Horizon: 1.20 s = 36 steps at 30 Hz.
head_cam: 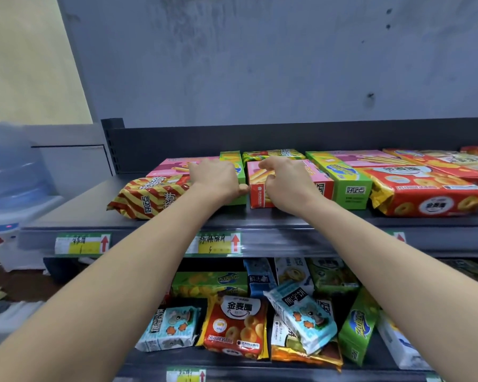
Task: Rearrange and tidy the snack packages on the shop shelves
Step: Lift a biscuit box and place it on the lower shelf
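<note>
Both my arms reach to the top shelf [260, 220]. My left hand [215, 177] lies over a green box [232, 158], its thumb against the box's front end. My right hand [284, 180] holds a pink and red biscuit-stick box [257, 197] just to the right, fingers curled over its top. The two boxes lie side by side, nearly touching. A red-and-gold striped bag [146, 198] lies left of my left hand, partly over another pink box [174, 164].
Right of my hands lie a green box [345, 183], a red ring-biscuit bag [425, 194] and more red packs. The lower shelf [232, 363] holds several jumbled packs. A water dispenser [9, 188] stands at the left. Price tags [82, 242] line the shelf edge.
</note>
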Each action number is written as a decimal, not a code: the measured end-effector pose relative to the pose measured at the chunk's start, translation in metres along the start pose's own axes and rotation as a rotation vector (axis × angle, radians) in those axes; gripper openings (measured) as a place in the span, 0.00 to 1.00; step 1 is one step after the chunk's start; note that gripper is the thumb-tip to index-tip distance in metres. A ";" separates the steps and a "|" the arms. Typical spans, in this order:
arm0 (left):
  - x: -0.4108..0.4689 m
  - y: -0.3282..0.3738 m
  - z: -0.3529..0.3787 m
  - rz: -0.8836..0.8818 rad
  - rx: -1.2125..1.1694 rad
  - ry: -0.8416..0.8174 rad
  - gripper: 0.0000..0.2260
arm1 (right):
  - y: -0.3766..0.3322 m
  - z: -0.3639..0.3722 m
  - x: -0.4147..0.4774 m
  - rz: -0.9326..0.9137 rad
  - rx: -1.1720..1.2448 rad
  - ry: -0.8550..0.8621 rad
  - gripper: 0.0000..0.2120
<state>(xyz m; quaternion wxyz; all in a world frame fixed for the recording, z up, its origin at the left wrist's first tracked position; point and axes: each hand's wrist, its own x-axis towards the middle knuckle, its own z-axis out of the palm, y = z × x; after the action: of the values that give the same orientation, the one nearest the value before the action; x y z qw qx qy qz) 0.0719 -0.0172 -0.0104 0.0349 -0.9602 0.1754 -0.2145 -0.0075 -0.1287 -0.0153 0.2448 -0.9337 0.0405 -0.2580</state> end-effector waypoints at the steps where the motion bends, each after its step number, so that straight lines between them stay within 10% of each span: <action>1: 0.000 0.001 0.000 -0.009 0.004 0.004 0.23 | 0.000 0.000 0.000 -0.004 -0.001 -0.001 0.21; 12: -0.005 -0.004 -0.017 -0.317 -0.706 0.125 0.25 | 0.001 -0.004 -0.004 -0.007 0.025 -0.004 0.21; 24: -0.079 -0.029 -0.065 -0.258 -0.869 0.574 0.20 | -0.012 0.001 -0.013 -0.032 0.166 -0.027 0.17; 36: -0.195 -0.049 -0.085 -0.213 -1.127 0.524 0.19 | -0.024 -0.014 -0.044 0.416 1.152 -0.162 0.22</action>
<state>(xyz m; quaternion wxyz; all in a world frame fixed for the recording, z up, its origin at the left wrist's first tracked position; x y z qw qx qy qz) -0.1134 0.0978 -0.0038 -0.5418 -0.7591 0.1678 -0.3195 -0.0537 -0.1049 -0.0131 0.7571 -0.6407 0.0571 -0.1137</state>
